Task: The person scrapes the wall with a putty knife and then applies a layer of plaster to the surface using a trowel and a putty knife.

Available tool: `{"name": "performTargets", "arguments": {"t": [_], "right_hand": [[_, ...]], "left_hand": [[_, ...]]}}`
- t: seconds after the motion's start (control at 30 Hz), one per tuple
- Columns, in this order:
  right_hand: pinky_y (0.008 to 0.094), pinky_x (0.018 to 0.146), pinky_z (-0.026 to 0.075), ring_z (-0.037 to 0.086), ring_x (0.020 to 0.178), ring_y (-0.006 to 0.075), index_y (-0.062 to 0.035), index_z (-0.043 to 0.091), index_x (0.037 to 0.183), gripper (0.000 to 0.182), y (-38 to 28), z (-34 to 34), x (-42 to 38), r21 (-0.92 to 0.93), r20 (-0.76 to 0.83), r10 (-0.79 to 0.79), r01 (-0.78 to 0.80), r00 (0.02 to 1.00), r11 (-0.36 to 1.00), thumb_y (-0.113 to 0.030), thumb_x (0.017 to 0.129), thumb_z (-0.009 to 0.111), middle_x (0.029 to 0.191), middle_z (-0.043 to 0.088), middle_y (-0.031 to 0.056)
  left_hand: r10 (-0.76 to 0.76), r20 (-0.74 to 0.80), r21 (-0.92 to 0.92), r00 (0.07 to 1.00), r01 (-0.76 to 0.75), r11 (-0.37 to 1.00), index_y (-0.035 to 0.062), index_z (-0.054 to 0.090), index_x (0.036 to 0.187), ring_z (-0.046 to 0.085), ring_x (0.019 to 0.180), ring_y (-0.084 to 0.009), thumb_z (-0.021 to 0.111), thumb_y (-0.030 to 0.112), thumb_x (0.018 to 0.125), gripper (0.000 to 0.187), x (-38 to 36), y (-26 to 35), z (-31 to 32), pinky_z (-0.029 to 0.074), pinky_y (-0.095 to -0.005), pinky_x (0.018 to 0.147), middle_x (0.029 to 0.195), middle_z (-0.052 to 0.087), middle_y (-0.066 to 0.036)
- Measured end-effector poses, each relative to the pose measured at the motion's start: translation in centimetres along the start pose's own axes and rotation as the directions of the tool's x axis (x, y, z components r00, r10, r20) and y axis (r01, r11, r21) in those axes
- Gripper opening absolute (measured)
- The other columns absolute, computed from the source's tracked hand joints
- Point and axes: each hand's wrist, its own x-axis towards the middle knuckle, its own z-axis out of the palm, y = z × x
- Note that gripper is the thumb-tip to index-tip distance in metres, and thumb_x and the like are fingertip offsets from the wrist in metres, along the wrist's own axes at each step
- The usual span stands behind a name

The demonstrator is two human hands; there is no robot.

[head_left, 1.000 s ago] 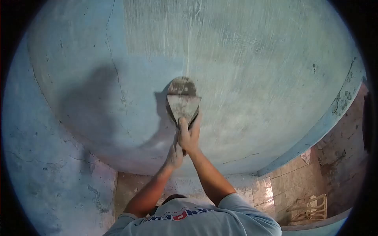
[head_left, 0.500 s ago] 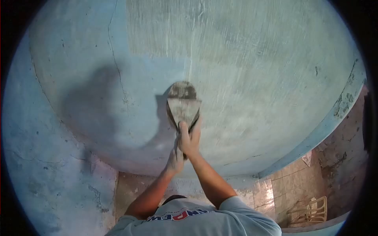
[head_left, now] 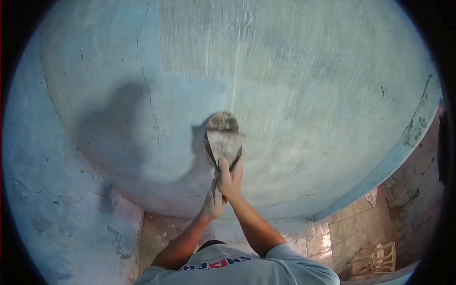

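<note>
Single view from a head-worn camera, which faced forward and down at close range; its wide, dark-rimmed field took in the wearer's shirt (head_left: 237,271) nearest, the wall (head_left: 313,128) ahead, and a chair (head_left: 381,260) at right.

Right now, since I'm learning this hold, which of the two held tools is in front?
The triangular blade, nearer the camera: its straight edge crosses over the rounded tool, whose darker, curved top shows beyond that edge.

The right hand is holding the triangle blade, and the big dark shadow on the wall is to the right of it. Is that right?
Not quite: the head view shows the big dark shadow on the wall to the left of the triangle blade, which the right hand is holding.
</note>
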Motion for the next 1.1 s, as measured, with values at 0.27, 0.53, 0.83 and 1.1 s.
{"name": "performTargets", "arguments": {"t": [0.27,0.53,0.83,1.1], "right_hand": [[0.0373,0.11,0.041,0.054,0.127,0.0268,0.0079,0.036,0.153,0.058,-7.9,1.8,8.8,0.092,0.011,-0.069,0.068,0.998,0.993,-0.017,0.105,0.058,0.14,0.057,0.0217],[0.0415,0.118,0.035,0.048,0.139,0.033,0.0077,0.023,0.16,0.07,-1.9,1.1,-0.1,0.107,-0.006,0.041,-0.04,0.999,0.993,-0.013,0.103,0.059,0.151,0.047,0.0268],[0.0392,0.115,0.037,0.05,0.133,0.0286,0.0085,0.027,0.158,0.066,-6.5,1.7,6.5,0.04,0.024,-0.02,0.019,1.0,0.999,-0.016,0.104,0.057,0.146,0.052,0.0251],[0.0393,0.114,0.039,0.052,0.132,0.0284,0.0083,0.03,0.158,0.065,-3.3,1.3,4.1,0.072,0.008,-0.034,0.034,0.999,0.997,-0.015,0.103,0.058,0.148,0.052,0.0241]], "left_hand": [[-0.265,0.08,-0.182,0.961,0.276,0.944,0.0032,0.045,0.136,0.049,0.065,-0.0116,0.027,0.048,0.114,0.053,7.9,7.7,-1.1,0.042,-0.0289,0.059,0.079,0.055,-0.003],[0.072,-0.123,0.03,0.99,-0.069,0.997,-0.001,0.041,0.148,0.053,0.07,-0.0139,0.027,0.045,0.115,0.059,0.5,1.4,0.5,0.045,-0.032,0.062,0.088,0.06,-0.005],[-0.214,0.09,-0.111,0.973,0.223,0.968,-0.0027,0.039,0.15,0.057,0.079,-0.0218,0.03,0.036,0.114,0.054,5.7,4.9,-1.4,0.049,-0.0367,0.071,0.104,0.062,-0.013],[-0.167,0.092,-0.112,0.982,0.177,0.978,-0.0009,0.036,0.153,0.056,0.078,-0.0172,0.032,0.038,0.113,0.055,3.3,3.5,-1.2,0.048,-0.0315,0.067,0.114,0.06,-0.016]]}}
